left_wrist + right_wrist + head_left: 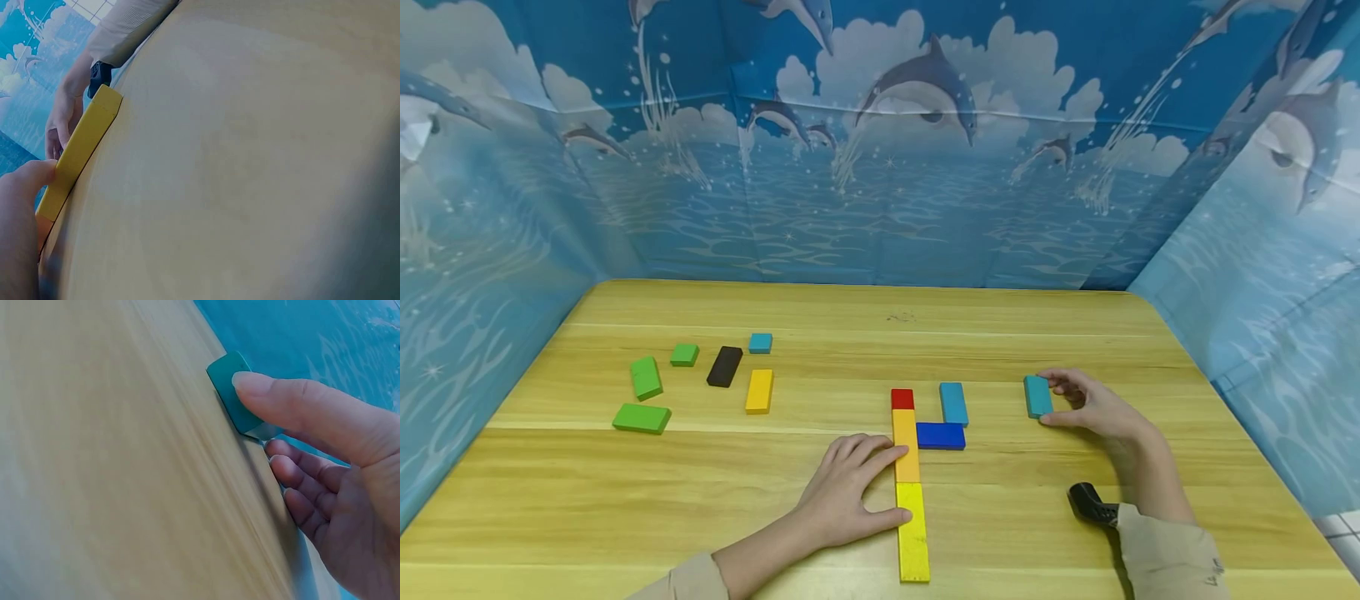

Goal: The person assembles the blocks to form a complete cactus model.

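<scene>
My right hand pinches a light blue block between thumb and fingers on the right side of the table. In the right wrist view the thumb lies across the face of this block. My left hand rests beside a straight column of blocks, its index fingertip on the orange block and its thumb on the long yellow block. A red block tops the column. A dark blue block extends right from the orange one, and another light blue block stands at its far edge.
At the left lie several loose blocks: green ones, a black one, a yellow one and a small light blue one. A black strap-like device sits at the right sleeve. Dolphin-printed cloth walls the table.
</scene>
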Demonstrator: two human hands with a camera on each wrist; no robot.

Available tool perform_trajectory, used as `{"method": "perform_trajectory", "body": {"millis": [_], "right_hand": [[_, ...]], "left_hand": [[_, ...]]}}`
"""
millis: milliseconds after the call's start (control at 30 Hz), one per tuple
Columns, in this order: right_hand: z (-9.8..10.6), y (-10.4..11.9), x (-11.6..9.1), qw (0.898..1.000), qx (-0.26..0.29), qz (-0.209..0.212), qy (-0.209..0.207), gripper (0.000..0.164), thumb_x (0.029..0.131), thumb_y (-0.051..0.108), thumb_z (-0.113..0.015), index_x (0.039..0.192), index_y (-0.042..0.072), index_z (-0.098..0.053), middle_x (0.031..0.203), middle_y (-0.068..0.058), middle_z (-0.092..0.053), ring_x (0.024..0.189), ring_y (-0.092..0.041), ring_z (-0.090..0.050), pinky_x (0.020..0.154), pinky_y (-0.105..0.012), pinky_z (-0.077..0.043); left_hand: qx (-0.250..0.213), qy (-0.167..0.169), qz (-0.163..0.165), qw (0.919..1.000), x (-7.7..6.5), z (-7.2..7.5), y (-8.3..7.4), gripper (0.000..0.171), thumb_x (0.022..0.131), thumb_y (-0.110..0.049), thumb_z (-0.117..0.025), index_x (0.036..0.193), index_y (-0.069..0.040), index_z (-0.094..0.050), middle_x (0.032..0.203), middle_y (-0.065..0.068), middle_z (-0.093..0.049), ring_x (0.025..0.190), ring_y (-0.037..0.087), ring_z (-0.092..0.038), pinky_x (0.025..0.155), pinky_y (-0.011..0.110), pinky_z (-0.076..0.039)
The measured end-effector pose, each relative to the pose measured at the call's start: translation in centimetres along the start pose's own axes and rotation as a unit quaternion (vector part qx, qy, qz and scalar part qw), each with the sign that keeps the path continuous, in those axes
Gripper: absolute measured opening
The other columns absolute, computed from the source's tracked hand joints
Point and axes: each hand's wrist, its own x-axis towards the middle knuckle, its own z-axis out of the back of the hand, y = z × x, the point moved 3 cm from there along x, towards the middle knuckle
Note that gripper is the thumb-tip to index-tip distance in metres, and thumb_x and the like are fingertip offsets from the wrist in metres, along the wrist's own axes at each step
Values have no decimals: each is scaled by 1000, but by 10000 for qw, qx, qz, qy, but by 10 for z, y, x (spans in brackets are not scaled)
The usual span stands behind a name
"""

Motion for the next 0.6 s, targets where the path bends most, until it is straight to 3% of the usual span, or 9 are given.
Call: {"method": "perform_trajectory", "body": {"millis": [167,600], "right_hand": [[-4,7,11,9998,150,93,-92,60,80,17,-71,129,-2,-41,103,-13,-48,88,-21,-43,71,-23,-39],[-19,34,64,9993,182,327,-63,63,78,17,-74,130,1,-41,101,-14,-49,90,-25,-44,71,-24,-40]], "left_hand": [[-14,3,1,10000,0,0,0,70,80,-69,-44,136,-27,-44,130,-5,-45,118,17,-37,101,41,-26],[-41,64,22,10000,1,1,0,69,81,-69,-43,136,-27,-42,131,-5,-44,118,18,-36,101,42,-26]]}}
